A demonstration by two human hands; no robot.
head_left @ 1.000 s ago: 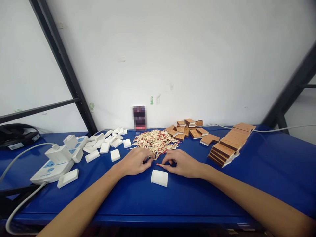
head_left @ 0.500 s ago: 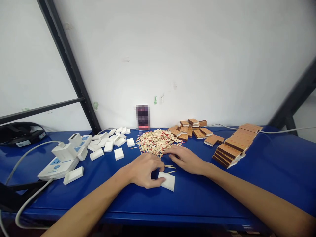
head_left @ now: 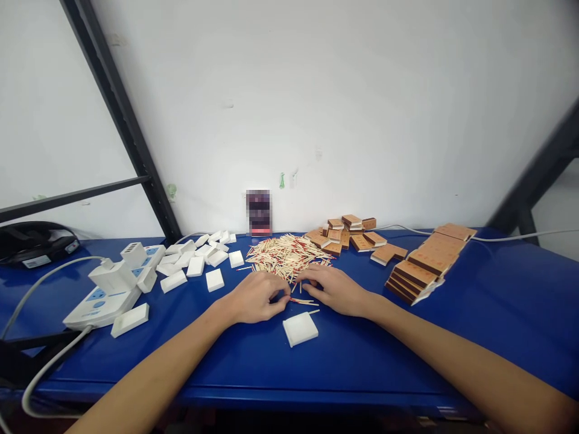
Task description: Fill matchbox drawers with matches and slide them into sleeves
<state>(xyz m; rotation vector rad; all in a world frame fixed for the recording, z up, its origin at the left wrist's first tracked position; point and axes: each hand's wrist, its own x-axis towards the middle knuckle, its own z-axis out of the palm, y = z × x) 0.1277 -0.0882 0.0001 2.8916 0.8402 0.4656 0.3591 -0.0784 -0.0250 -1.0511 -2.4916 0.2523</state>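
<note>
White cardboard matchbox tray (head_left: 300,329) lies on the blue table (head_left: 371,367), nearer the viewer than both hands. The left hand (head_left: 260,298) brings thumb and fingertips close together at the red heads of a few loose matches (head_left: 305,302); whether it grips them, I cannot tell. The right hand (head_left: 335,290), thumb and fingers apart, reaches the near edge of the matchstick heap (head_left: 289,252).

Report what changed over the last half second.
The left hand let go of the nearest white tray and moved forward to the loose matches; the tray turned counterclockwise. The right hand stayed by the match pile, and the brown boxes lie as before.
</note>
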